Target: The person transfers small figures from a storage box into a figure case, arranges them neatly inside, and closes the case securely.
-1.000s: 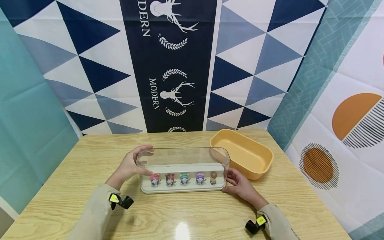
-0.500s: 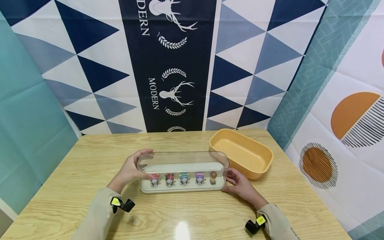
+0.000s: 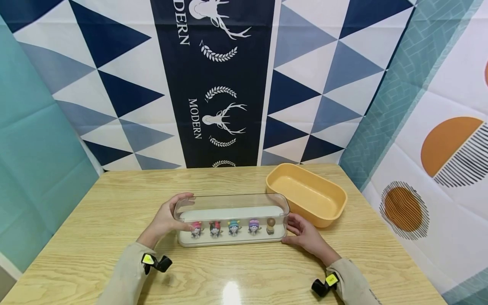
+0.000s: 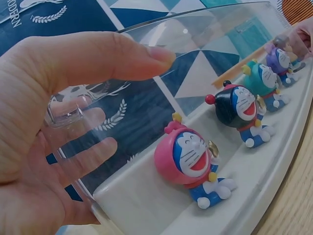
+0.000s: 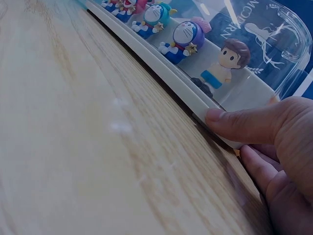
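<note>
A long display case stands on the table, with a clear cover (image 3: 234, 201) over a white base (image 3: 236, 242). My left hand (image 3: 164, 220) grips the cover's left end, thumb across the front and fingers behind. At the opposite end, my right hand (image 3: 304, 238) pinches the corner of the base, its thumb (image 5: 244, 122) on the front rim. Several small figurines sit in a row on the base: a pink-hooded figurine (image 4: 178, 156) nearest the left hand, a brown-haired figurine (image 5: 234, 54) nearest the right. Whether the cover's lower edge meets the base everywhere is unclear.
A yellow plastic basin (image 3: 309, 192) stands behind the case's right end, close to the cover. The wooden table (image 3: 213, 275) meets a patterned cloth wall (image 3: 225, 84) at the back. Cloth hangs on both sides too.
The clear cover has come down a little over the base and figurines, my left hand lowering with it. My right hand has stayed at the base's right corner.
</note>
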Demonstrator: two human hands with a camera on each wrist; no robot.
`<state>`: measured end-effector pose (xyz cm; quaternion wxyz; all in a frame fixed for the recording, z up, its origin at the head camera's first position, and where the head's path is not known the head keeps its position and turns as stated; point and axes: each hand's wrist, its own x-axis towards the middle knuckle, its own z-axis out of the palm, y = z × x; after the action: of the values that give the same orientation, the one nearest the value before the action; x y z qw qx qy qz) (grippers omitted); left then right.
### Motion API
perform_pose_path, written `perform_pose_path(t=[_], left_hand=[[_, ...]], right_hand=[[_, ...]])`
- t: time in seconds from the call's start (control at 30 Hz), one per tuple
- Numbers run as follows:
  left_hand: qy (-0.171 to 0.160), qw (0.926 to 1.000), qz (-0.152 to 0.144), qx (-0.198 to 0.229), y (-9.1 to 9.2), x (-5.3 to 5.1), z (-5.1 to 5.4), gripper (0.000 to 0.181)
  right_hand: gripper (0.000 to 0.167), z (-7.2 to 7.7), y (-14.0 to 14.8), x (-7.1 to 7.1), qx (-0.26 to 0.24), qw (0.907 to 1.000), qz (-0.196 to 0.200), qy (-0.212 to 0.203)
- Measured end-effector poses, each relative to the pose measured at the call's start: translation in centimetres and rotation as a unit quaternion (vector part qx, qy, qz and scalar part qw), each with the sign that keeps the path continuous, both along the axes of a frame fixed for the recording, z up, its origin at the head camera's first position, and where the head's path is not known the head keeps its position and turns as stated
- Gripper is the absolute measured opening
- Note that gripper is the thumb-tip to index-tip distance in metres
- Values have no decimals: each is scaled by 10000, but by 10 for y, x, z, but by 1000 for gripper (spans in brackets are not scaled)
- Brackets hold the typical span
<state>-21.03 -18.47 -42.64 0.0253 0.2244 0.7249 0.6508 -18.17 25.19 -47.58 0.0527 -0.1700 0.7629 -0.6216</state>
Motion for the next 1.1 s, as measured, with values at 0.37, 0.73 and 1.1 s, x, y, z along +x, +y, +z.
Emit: perform_pose_path(t=[0.37,0.73,1.1], left_hand=[[-64,10000,22,-57,0,0,-3,96],[-38,9999,36,-150,-2,2,-5,96],[166,9997,-188,-11,-2,2,-11,94]], right_hand=[[74,-1,0,-1,69,10000,-56,17],[73,-2,-1,-2,57,10000,-30,45],[74,9,-5,-1,203,9998,75,-49]])
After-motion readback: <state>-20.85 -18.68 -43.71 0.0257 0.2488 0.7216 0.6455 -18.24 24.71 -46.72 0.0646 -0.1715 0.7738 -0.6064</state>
